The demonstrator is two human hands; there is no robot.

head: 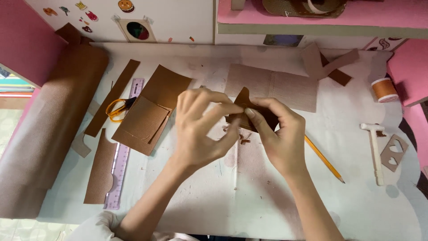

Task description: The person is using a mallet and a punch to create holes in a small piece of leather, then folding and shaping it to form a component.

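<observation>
A desk seen from above, covered with brown craft material. At the far left lies a large roll of brown leather-like sheet (49, 129), and beside it a long brown strip (112, 97) and a curved brown offcut (100, 172) next to a clear purple ruler (121, 165). Yellow-handled scissors (118, 108) rest against a folded brown sheet (149, 111). In the middle, raised a little above the desk, the left hand (200, 129) and the right hand (278, 134) meet, fingertips close together, both pinching a small dark brown cut piece (249, 114); the left thumb and forefinger close on its left edge, the right fingers wrap its lower right side. The piece looks thin, light and pliable, likely to bend or crease rather than break, so the edges and corners seem the safest places to hold it. Tiny brown scraps (244, 139) lie just below it. Behind the hands sits a flat tan rectangle (272, 87). To the right are a yellow pencil (324, 159), a white hammer-shaped tool (376, 151), a tan stencil with heart cutouts (394, 152) and a spool of orange thread (384, 89).
</observation>
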